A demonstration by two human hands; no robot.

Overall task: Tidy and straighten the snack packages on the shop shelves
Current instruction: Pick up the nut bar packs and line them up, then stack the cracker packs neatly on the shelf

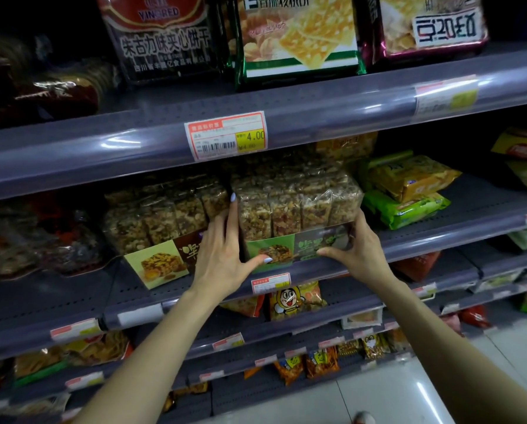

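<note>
left hand (222,255) grip: holds green-label nut-bar pack (296,215), thumb on front | right hand (358,247) grip: holds pack's right end | brown-label pack (161,231) just left of it

Both forearms are bare, with no sleeve, watch or bracelet showing anywhere along them. The left hand (222,255) has long nails painted a pale, whitish lilac (two catch the light clearly). The right hand (361,249) wears no ring that can be seen.
</note>
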